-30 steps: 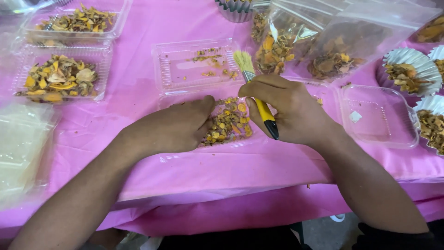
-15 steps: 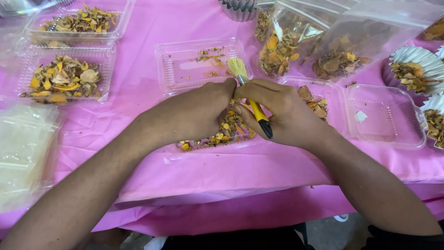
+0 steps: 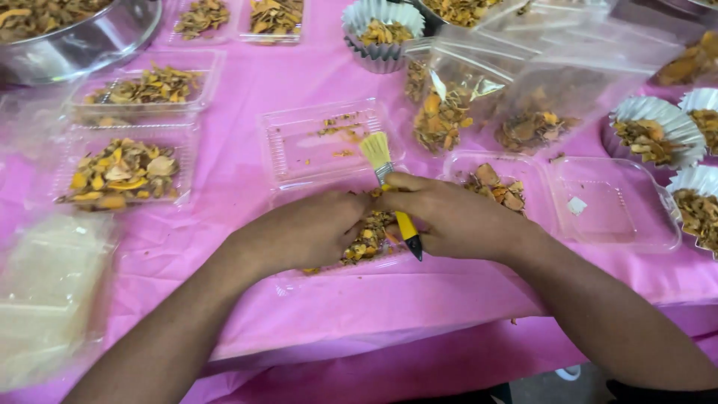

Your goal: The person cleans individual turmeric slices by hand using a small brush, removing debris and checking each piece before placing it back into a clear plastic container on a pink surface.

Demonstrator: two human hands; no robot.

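Compared with a second ago, the left hand (image 3: 310,232) is now pressing closer against the right hand (image 3: 456,221) over the clear tray (image 3: 329,273) of orange-yellow dried pieces (image 3: 366,239) on the pink tabletop (image 3: 247,82). The right grip is clamping the yellow-handled brush (image 3: 389,187), bristles pointing away; the left grip is curling on the pieces, suggesting gathering.
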